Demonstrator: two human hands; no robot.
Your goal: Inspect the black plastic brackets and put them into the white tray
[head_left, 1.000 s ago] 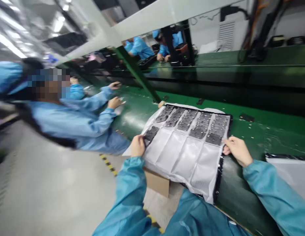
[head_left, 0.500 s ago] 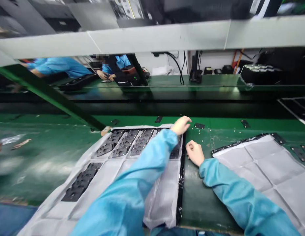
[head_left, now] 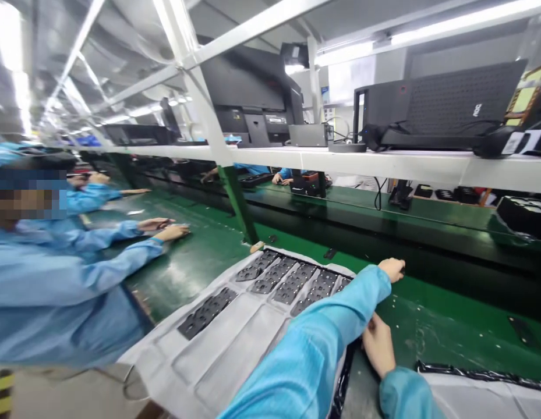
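Observation:
My left hand (head_left: 391, 269) reaches over the green bench beyond the tray's far right corner. Its fingers are pinched together, with a bit of a small black part showing dark at the tips. Closer in, my right hand (head_left: 379, 344) is curled beside the tray's right edge, its fingertips partly behind my left sleeve; whether they hold anything is hidden. Under my left arm lies a white compartmented tray (head_left: 229, 343). Black perforated plates (head_left: 208, 312) fill several cells in its far row, and one is in the nearer row at left.
A second white tray (head_left: 475, 396) lies at lower right. Loose black parts (head_left: 330, 254) and tiny bits are scattered on the green bench (head_left: 449, 326). A green post (head_left: 237, 203) and white shelf with monitors stand ahead. Co-workers in blue sleeves (head_left: 122, 250) sit at left.
The view has swung up and left, bringing co-workers and the shelf into sight. My left hand has moved off the tray's far corner to the bench beyond; my right hand is now partly behind my left sleeve.

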